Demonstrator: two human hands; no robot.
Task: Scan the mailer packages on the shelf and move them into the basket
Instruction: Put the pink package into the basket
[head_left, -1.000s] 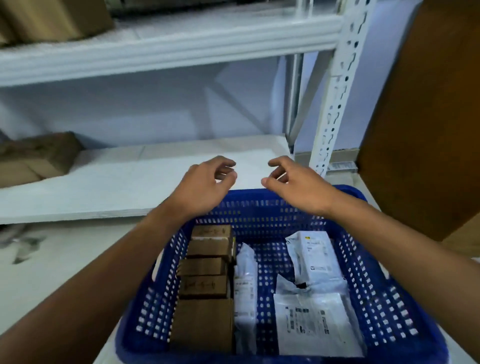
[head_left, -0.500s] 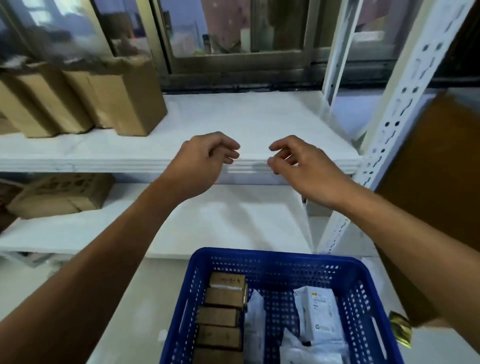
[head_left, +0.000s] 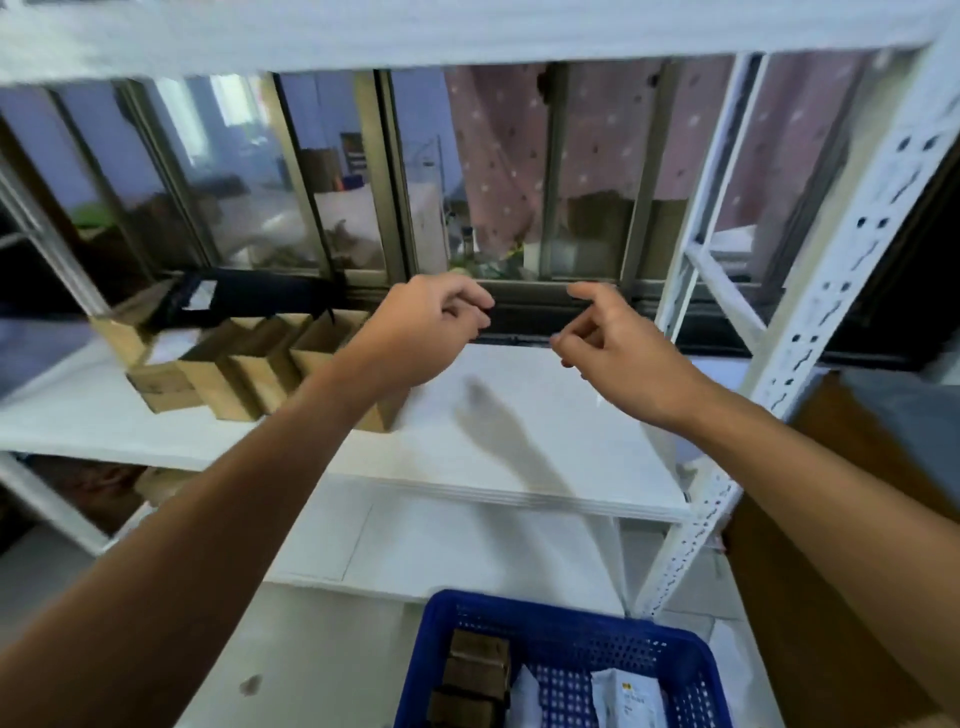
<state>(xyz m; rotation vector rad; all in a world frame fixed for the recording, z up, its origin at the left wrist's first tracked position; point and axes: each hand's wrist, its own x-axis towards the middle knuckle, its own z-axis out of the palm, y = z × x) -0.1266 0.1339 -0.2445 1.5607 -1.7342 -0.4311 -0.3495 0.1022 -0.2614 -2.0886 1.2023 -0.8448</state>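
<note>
My left hand (head_left: 423, 325) and my right hand (head_left: 610, 348) are raised side by side over the white middle shelf (head_left: 519, 431), fingers loosely curled, holding nothing. A row of brown cardboard boxes (head_left: 244, 369) stands on that shelf to the left, just beside my left wrist. A dark mailer with a white label (head_left: 208, 299) lies behind the boxes against the window. The blue basket (head_left: 571, 631) sits at the bottom, holding brown boxes (head_left: 475, 670) on its left side and a white mailer (head_left: 626, 699) on its right.
A white perforated shelf upright (head_left: 810, 338) rises on the right, with a brown panel (head_left: 831, 545) beyond it. A window with metal frames (head_left: 395, 176) runs behind the shelf. A lower white shelf (head_left: 441, 545) lies beneath, and another shelf board (head_left: 415, 31) spans overhead.
The view has tilted upward from the basket to the middle shelf and window. Both hands rose with it, from over the basket's far rim to above the shelf, still holding nothing.
</note>
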